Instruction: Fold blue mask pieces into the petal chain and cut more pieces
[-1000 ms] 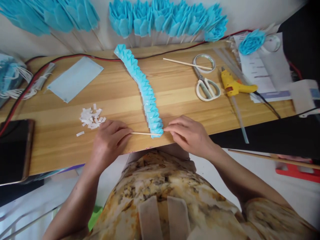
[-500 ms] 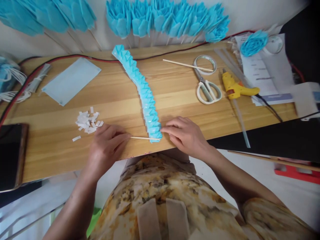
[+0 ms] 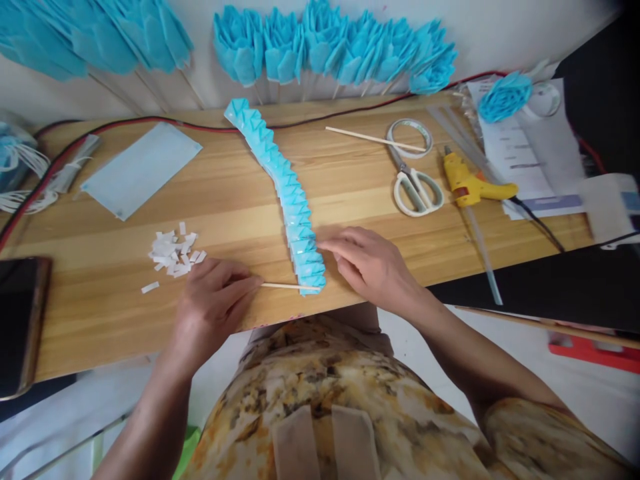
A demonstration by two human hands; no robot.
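Observation:
A long strip of overlapping, folded light-blue petals (image 3: 290, 193) lies in a slight curve across the wooden table. My left hand (image 3: 215, 293) pinches a thin wooden stick (image 3: 283, 286), whose other end rests across the near end of the strip. My right hand (image 3: 367, 263) lies on the table to the right of the strip. Its index fingertip touches the strip's right edge, a little above the near end, with the thumb apart and the other fingers loosely bent. Left of the strip is a pile of small white paper pieces (image 3: 173, 253), just beyond my left hand.
Scissors (image 3: 415, 190), a tape roll (image 3: 425, 137), another stick (image 3: 355, 135) and a yellow glue gun (image 3: 470, 183) lie on the right. A pale-blue sheet (image 3: 143, 170) and phone (image 3: 17, 320) are left. Blue flowers (image 3: 325, 43) stand behind a red-black cable (image 3: 175, 121).
My right hand has slid slightly up along the strip's edge. The left hand and stick keep their place at the near end. The whole view has shifted a little.

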